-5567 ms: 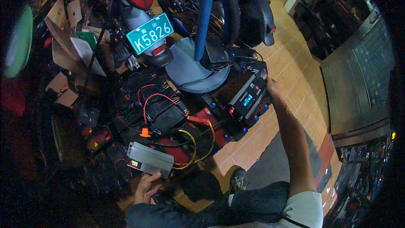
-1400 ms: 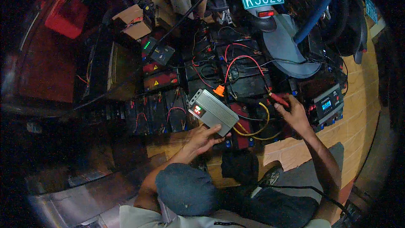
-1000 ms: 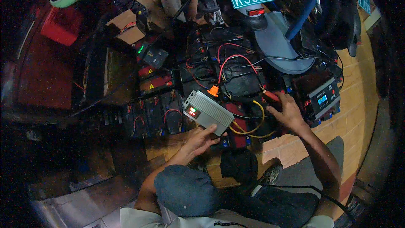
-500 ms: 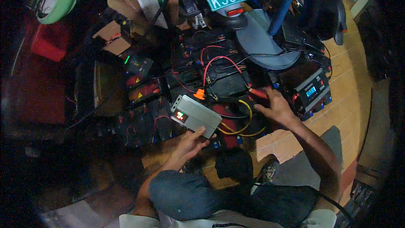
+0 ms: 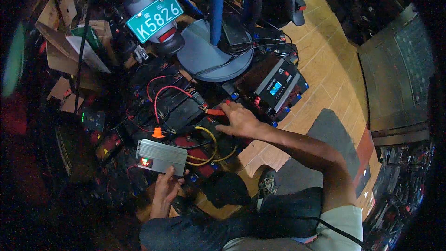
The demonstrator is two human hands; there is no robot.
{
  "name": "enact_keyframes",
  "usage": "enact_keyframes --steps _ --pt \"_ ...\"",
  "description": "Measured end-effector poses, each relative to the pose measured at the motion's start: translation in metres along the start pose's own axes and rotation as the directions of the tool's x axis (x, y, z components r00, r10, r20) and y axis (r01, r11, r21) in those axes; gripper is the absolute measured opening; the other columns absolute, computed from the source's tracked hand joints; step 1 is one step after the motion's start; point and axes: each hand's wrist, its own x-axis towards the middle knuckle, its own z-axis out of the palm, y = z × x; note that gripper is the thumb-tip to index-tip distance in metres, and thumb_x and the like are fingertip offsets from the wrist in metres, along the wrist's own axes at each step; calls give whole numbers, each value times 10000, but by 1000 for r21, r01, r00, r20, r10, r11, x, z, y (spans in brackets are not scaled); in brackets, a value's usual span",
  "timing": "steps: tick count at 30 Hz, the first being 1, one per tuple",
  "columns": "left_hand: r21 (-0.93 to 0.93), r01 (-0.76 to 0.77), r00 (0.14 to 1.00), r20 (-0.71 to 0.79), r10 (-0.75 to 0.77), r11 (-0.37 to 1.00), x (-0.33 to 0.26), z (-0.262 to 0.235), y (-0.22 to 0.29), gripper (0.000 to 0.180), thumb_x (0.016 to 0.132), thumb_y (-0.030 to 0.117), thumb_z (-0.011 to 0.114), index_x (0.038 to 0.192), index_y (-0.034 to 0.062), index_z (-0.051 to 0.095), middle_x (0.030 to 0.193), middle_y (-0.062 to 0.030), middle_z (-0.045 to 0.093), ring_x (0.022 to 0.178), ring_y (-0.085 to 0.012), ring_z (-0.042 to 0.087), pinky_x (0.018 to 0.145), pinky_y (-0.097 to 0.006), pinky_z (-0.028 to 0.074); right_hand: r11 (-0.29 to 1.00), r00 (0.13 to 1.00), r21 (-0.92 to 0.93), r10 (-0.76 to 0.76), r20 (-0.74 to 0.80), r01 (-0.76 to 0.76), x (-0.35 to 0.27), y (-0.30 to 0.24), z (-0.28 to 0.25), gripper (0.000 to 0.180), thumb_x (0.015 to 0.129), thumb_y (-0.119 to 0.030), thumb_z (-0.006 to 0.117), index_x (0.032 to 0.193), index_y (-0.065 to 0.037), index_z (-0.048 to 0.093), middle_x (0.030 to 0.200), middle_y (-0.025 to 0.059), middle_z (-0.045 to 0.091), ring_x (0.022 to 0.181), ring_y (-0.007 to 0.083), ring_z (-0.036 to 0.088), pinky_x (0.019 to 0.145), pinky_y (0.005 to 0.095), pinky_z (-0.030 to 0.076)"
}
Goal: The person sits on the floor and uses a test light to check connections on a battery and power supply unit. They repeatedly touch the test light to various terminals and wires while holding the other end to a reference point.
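Observation:
My left hand (image 5: 165, 187) grips the near edge of a silver finned metal box (image 5: 161, 156) with a small lit red and green display. Yellow cables (image 5: 209, 146) run from the box toward my right hand. My right hand (image 5: 239, 120) pinches a red clip (image 5: 215, 111) on a red wire, resting over black batteries (image 5: 179, 109) on the floor. Just beyond that hand sits a black charger unit (image 5: 278, 86) with a blue screen.
A scooter's rear with a green plate (image 5: 155, 16) stands behind the batteries. A grey round base (image 5: 204, 58) carries a blue pole (image 5: 217, 0). Cardboard boxes (image 5: 62, 42) pile at the left. A wooden floor (image 5: 325, 60) and grey mat (image 5: 325, 151) lie at the right.
The view has swung toward the right, so the batteries and box now sit left of centre. Both hands keep the same holds on the box and the red clip.

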Motion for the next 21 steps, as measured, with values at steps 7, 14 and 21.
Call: enact_keyframes --steps 7,14,21 --pt "-3 -36 999 -17 36 999 -8 2 -6 503 1006 256 701 1410 37 498 1303 -133 652 1109 -363 701 714 -365 530 1000 999 2 -31 -24 31 0 3 3 758 847 -479 784 1400 -37 516 1269 280 604 1207 470 580 1033 530 493" --pt "-67 109 994 20 -108 992 -32 -6 7 545 1011 297 691 1445 59 462 1339 -165 638 1135 -401 688 755 -376 616 998 999 54 -28 24 27 1 10 3 811 848 -475 782 1452 -27 480 1445 349 510 1301 503 539 1077 527 484" --pt "69 139 986 -99 -132 988 -48 -8 15 513 974 242 732 1414 82 521 1310 -112 656 1139 -310 673 919 -416 563 998 997 20 -53 -58 54 2 10 7 797 849 -423 794 1447 4 484 1306 318 590 1229 465 577 1054 496 478"
